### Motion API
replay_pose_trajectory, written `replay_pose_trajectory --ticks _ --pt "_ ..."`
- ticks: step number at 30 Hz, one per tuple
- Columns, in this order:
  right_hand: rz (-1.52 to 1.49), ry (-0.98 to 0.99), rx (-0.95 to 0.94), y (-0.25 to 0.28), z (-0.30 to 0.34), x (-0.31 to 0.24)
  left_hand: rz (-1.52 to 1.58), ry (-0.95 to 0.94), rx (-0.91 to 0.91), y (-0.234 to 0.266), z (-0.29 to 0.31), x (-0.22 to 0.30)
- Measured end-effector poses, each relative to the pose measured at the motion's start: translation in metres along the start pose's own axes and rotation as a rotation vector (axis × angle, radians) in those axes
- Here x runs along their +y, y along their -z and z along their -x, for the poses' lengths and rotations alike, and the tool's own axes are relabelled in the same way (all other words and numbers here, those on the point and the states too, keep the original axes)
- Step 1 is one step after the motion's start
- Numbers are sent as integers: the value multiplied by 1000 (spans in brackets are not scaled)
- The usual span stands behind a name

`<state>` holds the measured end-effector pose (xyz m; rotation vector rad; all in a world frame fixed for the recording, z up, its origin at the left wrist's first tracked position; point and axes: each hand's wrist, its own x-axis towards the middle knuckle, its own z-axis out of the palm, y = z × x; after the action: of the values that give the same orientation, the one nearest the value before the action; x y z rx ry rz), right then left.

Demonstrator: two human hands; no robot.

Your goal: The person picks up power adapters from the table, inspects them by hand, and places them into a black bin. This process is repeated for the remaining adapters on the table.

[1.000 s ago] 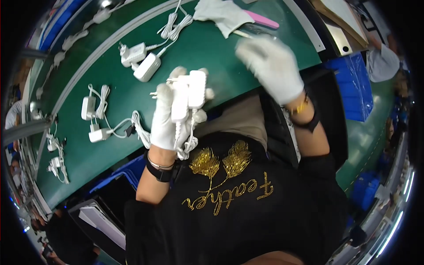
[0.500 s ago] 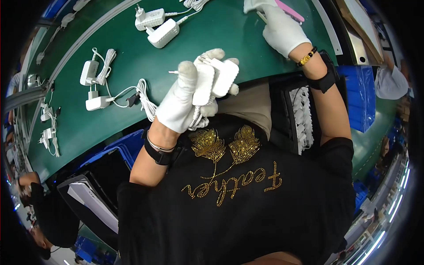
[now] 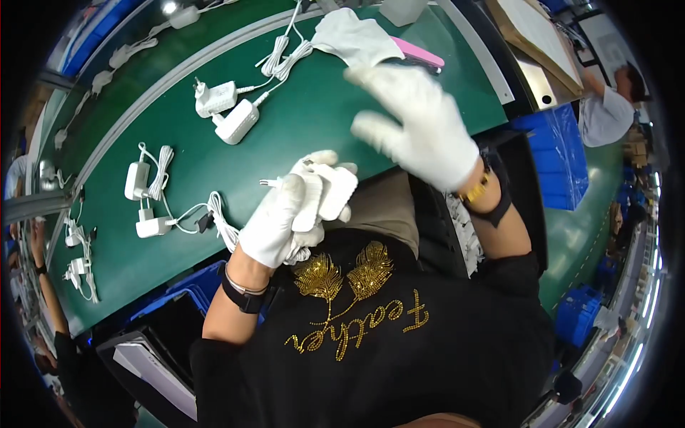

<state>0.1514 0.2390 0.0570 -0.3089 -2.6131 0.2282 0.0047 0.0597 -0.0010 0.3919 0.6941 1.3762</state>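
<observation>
My left hand (image 3: 267, 227), in a white glove, is closed around two white power adapters (image 3: 338, 192) held side by side, with metal prongs sticking out past the thumb. Their bundled cable shows below the palm. My right hand (image 3: 422, 125), also gloved and a little blurred, is held above the table edge with thumb and fingers apart and nothing in it. Beyond it lie a crumpled white cloth (image 3: 354, 37) and a pink long-shaped object (image 3: 417, 54). Two more plug adapters (image 3: 237, 123) with coiled cables rest on the green table (image 3: 300, 107).
Farther left are more adapters (image 3: 152, 227) with coiled leads. A metal rail (image 3: 114, 121) borders the table's far side. Blue plastic-covered bins (image 3: 556, 157) stand at the right, with a person (image 3: 605, 114) beyond. Another person's arm (image 3: 48, 285) reaches in at the far left.
My right hand has drawn back from the white cloth, which now lies on the table, and its fingers have spread. My left hand still grips the two adapters. The whole view has shifted.
</observation>
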Motion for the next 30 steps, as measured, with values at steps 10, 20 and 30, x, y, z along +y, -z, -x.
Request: replay_pose_trajectory --ticks 10,20,30 --pt "-1003 -282 -525 -22 1 -33 218 174 -6 -13 7 7" --pt "-1305 -556 -529 -29 7 -26 363 102 -41 4 -5 -12" --pt "-20 -414 8 -13 8 29 720 69 -106 11 -6 -9"
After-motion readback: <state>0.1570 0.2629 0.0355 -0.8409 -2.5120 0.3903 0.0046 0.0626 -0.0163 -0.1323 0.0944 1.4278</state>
